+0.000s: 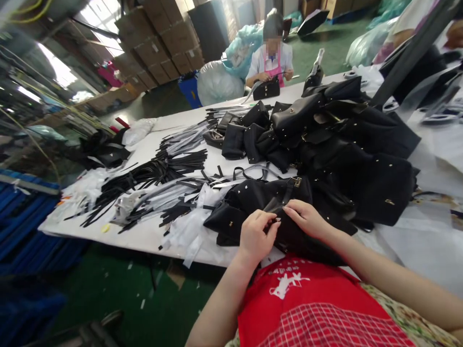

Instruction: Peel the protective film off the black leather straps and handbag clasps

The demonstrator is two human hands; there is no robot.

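Note:
A black handbag (300,241) lies at the table's near edge against the red apron, both hands at its upper edge. My left hand (257,235) is closed in a pinch over it; a tiny shiny bit shows by the fingertips, too small to name. With fingers bent together, my right hand (307,218) grips the bag's upper edge. Just beyond them is another black bag (249,195) with metal studs and a strap with a gold-coloured buckle (297,182). The fingers hide part of the bag's edge.
A large heap of black bags (347,159) covers the right of the white table (144,149). Black straps (144,176) and white plastic wrap (195,226) lie to the left. Across the table a person in a pink apron (274,67) handles a bag. A grey post (408,58) slants at right.

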